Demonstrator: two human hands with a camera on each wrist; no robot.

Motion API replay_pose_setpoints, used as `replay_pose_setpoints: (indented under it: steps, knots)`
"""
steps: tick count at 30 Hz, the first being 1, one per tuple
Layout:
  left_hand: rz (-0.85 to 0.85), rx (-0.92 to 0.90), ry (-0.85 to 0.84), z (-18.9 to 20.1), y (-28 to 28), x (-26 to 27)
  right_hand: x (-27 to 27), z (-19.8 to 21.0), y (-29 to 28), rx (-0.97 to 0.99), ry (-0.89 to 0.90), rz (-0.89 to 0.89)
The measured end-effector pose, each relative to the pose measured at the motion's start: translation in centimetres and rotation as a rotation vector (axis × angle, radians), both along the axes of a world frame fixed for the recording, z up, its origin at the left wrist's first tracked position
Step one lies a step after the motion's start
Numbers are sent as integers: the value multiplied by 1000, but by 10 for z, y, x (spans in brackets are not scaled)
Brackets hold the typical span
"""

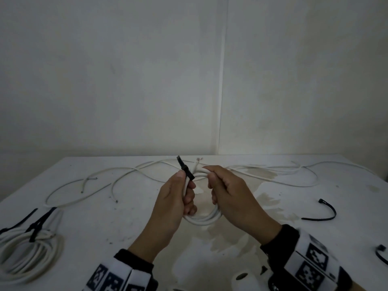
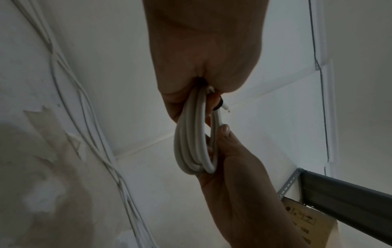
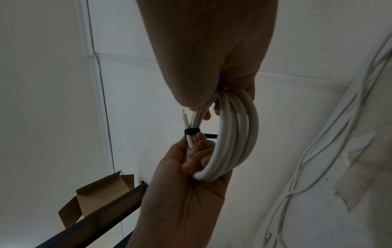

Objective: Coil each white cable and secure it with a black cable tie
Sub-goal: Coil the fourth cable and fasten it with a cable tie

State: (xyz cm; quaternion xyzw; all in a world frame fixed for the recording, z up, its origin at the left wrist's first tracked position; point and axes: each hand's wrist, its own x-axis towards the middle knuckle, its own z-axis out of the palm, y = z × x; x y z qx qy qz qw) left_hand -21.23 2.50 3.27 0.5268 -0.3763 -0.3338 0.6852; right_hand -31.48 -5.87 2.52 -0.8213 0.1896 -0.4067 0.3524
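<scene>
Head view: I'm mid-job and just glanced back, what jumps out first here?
Both hands hold a small white coil above the table's middle: the left hand pinches it just below a black cable tie already wrapped round it, and the right hand grips the other side. A tied coil lies at the near left, loose white cables along the far edge.

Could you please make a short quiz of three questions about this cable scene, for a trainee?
1. True or false: both hands grip the white coil.
2. Where is the finished tied coil? A) near left of the table B) far right C) on the floor
3. Fill in: the black cable tie wraps the strands beside the ___ hand's fingertips.

Key: 1 true; the right hand grips it too. 2 A. 3 left.
</scene>
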Motion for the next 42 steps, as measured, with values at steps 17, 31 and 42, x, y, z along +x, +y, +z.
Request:
replay_pose_setpoints:
  steps: [17, 31, 42]
  knots:
    - [89, 98, -431, -13, 34, 49, 45, -11, 13, 188, -98, -49]
    - [320, 152, -516, -21, 58, 87, 68, -13, 39, 521, 93, 210]
    - [369, 343, -328, -43, 112, 144, 87, -29, 36, 449, 371, 169]
